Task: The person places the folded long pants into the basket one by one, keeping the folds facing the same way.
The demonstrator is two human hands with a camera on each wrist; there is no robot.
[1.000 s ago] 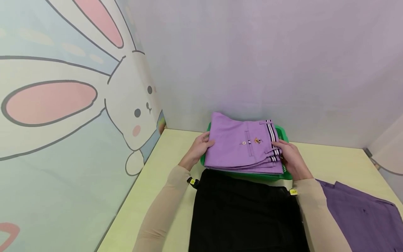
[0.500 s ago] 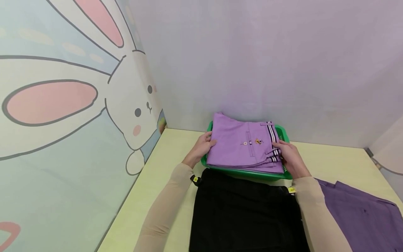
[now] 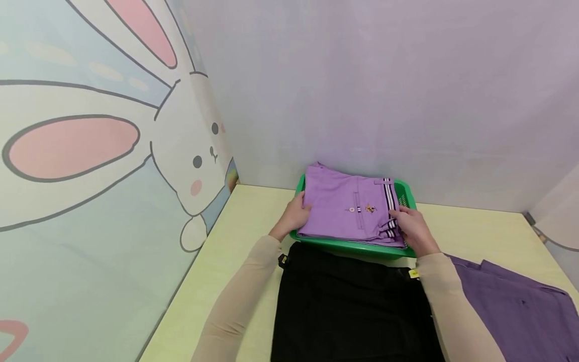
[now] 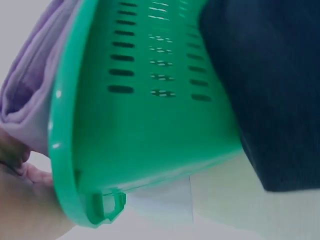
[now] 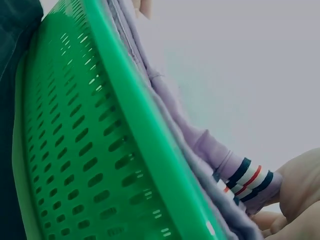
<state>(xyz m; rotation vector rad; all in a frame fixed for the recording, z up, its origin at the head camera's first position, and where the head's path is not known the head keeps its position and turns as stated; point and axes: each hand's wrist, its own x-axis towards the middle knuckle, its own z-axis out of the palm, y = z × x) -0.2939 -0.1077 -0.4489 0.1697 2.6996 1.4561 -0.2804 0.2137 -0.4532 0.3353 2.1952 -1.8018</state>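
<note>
Folded light purple trousers (image 3: 332,203) lie in a green plastic basket (image 3: 357,247), with a buttoned pocket, a small embroidered motif and a striped waistband facing up. At their left edge, my left hand (image 3: 295,215) grips the fold, thumb on top and the other fingers mostly hidden. Opposite it, my right hand (image 3: 413,229) pinches the waistband side near the basket's right rim. From the right wrist, the striped waistband end (image 5: 250,180) shows between thumb and fingers of the right hand (image 5: 300,200). The left wrist view has the fold (image 4: 30,95) just over the basket rim (image 4: 62,130).
Black folded cloth (image 3: 353,306) lies directly in front of the basket, under and between the forearms. A darker purple garment (image 3: 520,306) is spread to the right on the pale yellow table (image 3: 253,211). A curtain wall (image 3: 362,90) rises right behind the basket.
The trousers have settled slightly lower into the basket. My left hand has shifted a little right and my right hand slightly left and down, both still on the trousers.
</note>
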